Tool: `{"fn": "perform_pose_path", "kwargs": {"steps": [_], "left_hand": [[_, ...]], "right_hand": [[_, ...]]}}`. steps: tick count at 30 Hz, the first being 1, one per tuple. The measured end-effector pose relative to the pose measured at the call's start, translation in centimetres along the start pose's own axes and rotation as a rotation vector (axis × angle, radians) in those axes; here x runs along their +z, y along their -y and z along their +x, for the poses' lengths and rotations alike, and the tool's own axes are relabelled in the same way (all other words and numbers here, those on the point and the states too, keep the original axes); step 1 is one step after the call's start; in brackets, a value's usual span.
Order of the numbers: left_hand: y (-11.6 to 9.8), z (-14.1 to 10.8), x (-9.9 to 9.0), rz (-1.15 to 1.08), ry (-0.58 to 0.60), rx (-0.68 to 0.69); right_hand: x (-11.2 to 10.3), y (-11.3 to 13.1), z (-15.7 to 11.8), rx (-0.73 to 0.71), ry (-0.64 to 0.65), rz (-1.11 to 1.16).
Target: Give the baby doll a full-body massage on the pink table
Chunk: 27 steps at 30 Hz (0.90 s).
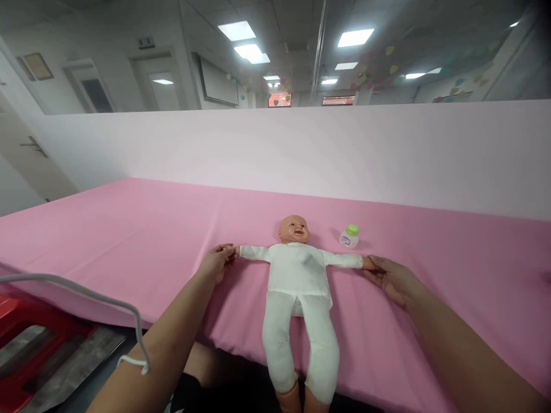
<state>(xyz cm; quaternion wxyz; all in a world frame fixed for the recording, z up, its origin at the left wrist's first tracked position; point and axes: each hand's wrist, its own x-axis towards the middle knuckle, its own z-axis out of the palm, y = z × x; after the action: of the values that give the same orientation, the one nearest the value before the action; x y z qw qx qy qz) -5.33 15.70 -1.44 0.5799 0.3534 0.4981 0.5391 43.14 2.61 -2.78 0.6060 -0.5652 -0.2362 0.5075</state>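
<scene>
A baby doll point(298, 272) in a white top and white trousers lies on its back, its head toward the wall and its feet at the near edge. Both of its arms are stretched out sideways. My left hand point(216, 263) grips the doll's hand on the left, fingers closed round it. On the other side, my right hand point(394, 280) pinches the doll's other hand between thumb and fingers. Just beyond that arm stands a small clear bottle point(349, 237) with a green cap and a printed label.
A pink sheet point(163, 229) covers the wide table, which meets a white wall point(301, 149) with glass above. A white cable point(86, 289) hangs over my left forearm. At the lower left is a red plastic stool point(47, 327). A door point(30, 149) stands far left.
</scene>
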Motion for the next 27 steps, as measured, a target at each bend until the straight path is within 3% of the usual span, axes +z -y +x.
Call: {"fn": "perform_pose_path", "kwargs": {"steps": [8,14,27], "left_hand": [[0.2,-0.5,0.0,0.034,0.009,0.062],[0.3,-0.6,0.0,0.070,0.010,0.111],[0.0,-0.9,0.4,0.064,-0.025,0.076]], "right_hand": [[-0.6,-0.4,0.2,0.066,0.142,-0.012],[0.0,-0.1,-0.7,0.080,0.059,-0.231],[0.4,-0.3,-0.7,-0.046,0.037,-0.210]]}}
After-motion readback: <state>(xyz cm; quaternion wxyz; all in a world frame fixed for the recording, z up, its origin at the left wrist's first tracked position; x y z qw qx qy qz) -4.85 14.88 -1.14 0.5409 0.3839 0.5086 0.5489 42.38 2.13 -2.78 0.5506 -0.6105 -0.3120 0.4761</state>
